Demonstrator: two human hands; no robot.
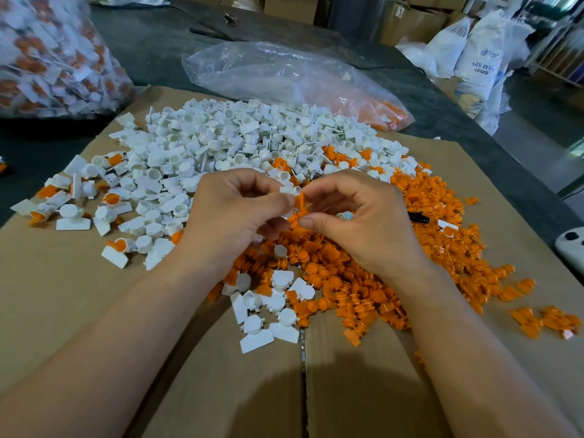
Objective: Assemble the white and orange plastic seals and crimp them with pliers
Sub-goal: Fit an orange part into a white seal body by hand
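— Two bare forearms reach in from the near edge over a flattened cardboard sheet (79, 295), with a seam running up the middle between them. What's nearest on it?

— A small cluster of white pieces (268, 311) lies just ahead of the seam, between the wrists. Each has a round cup and a flat tag.

— And the hands?

— They meet above the pile. The left hand (230, 213) pinches a white seal part (289, 190) between thumb and forefinger. The right hand (357, 216) has its fingertips closed on an orange insert (300, 200), held right against the white part. Whether the two pieces are already pushed together, I can't tell.

— What's underneath?

— An orange heap (395, 279) spreads under the right hand and out to the right. A far larger white heap (252, 140) sits behind and to the left, with a few orange-filled cups mixed in at its left edge. A black handle tip (418, 218) pokes out of the orange heap just right of the right hand — possibly the pliers, but too little shows.

— Farther back?

— A clear plastic bag (284, 74) with orange bits in it lies beyond the white heap. At far left stands a bulging bag (53, 58) of white and orange pieces.
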